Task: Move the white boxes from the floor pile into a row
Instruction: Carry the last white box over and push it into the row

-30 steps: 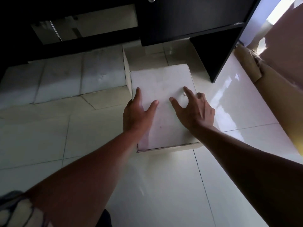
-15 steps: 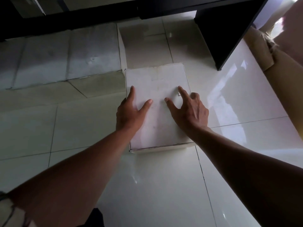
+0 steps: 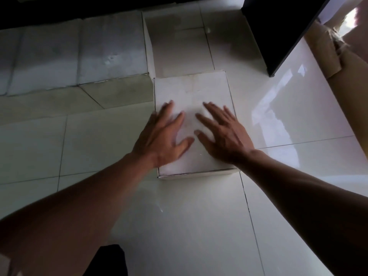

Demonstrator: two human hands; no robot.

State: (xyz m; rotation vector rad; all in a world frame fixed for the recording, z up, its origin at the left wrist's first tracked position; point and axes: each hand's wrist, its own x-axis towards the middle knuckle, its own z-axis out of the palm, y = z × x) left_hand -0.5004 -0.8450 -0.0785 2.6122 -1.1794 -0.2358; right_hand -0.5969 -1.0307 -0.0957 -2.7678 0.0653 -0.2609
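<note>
A flat white box (image 3: 192,90) lies on the pale floor tiles in the middle of the head view. My left hand (image 3: 162,136) rests palm down on its near left part, fingers spread and blurred. My right hand (image 3: 224,134) lies palm down on its near right part, fingers spread. Neither hand grips the box. Behind and to the left, a row of white boxes (image 3: 79,52) stands side by side against the dark furniture; the flat box's far left corner sits close to the row's right end.
A black cabinet panel (image 3: 278,32) stands on the floor at the upper right. Brown cardboard (image 3: 346,76) leans along the right edge. Glossy tiles (image 3: 179,226) stretch toward me in front of the box.
Both hands have slid back toward me across the box's top, from its middle to its near half. The box itself stays beside the row.
</note>
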